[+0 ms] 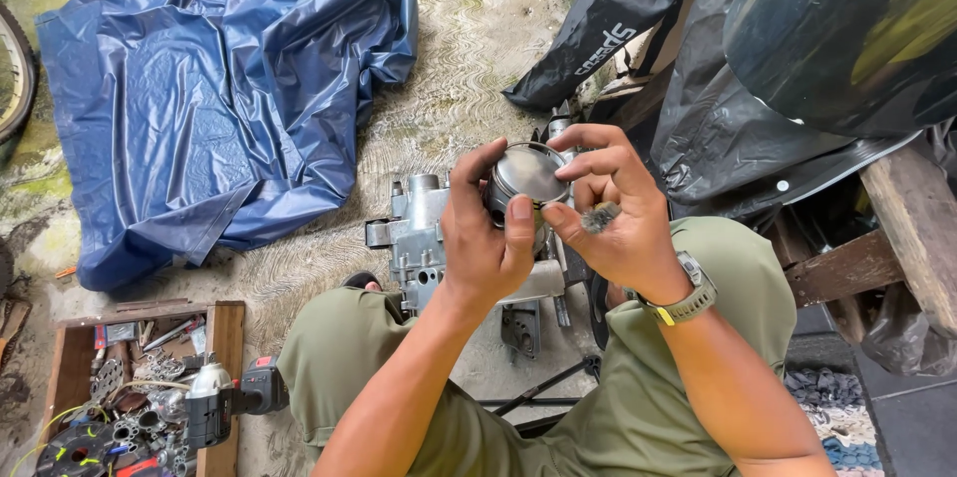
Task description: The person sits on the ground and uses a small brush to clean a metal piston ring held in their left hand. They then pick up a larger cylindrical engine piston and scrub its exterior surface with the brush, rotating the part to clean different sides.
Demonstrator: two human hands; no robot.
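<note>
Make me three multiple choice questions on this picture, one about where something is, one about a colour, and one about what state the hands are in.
1. Where does the wooden toolbox lie?
A. lower left, on the floor
B. upper right, on the bench
C. on the blue sheet

2. What colour is the crumpled plastic sheet on the floor?
A. red
B. blue
C. yellow

3. How is the round metal piston held?
A. it lies alone on the floor
B. only the right hand touches it
C. both hands grip it

Answers:
1 A, the open box of tools sits at the lower left, beside the person's knee.
2 B, the sheet is plainly blue.
3 C, the left hand wraps it from below while the fingers of the right hand rest on its rim; the right hand also pinches a small grey wad.
</note>
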